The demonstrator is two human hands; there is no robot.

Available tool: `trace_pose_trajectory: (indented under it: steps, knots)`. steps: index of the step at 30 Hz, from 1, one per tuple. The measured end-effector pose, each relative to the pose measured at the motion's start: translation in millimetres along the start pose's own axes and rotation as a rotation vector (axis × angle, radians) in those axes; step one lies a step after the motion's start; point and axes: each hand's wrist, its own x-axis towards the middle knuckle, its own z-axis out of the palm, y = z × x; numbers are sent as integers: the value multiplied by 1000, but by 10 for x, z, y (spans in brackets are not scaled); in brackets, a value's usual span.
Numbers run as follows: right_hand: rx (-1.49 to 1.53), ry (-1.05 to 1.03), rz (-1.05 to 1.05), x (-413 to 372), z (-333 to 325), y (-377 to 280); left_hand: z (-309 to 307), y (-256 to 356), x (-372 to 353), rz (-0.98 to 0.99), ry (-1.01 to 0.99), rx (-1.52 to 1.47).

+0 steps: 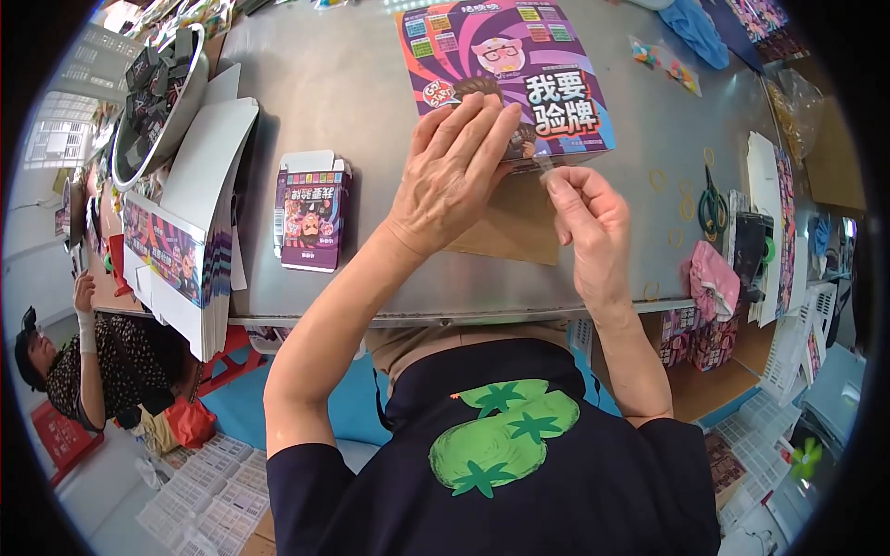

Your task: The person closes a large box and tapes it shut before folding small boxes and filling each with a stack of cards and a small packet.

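Note:
A large purple, brightly printed cardboard box [565, 56] sits on the metal table. My left hand [450, 171] lies over its near part, fingers stretched out flat on the printed top. By the box's near right corner, my right hand [591, 222] pinches a thin clear strip [545, 165] that looks like tape. The strip's far end meets the box edge. Under and in front of the box lies a flat brown piece of cardboard [510, 232], partly hidden by my left hand. To the left, a small printed box [313, 218] lies with its top flap raised.
A white basin [199, 97] of small dark boxes and a stack of printed card sheets [199, 269] stand left. Rubber bands [686, 199], scissors [712, 208], a pink cloth [714, 281] and a tape roll [769, 249] lie right. Another person [83, 361] is at far left.

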Motion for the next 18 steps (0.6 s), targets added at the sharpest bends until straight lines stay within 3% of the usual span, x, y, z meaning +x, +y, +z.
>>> trace_pose_trajectory:
  steps: [16,18]
  knots:
    - [26,56,56,-47,11,68,40,2,-11,-26,24,-48]
    - [51,46,67,-40,-12,139,27,-4,-21,51,35,38]
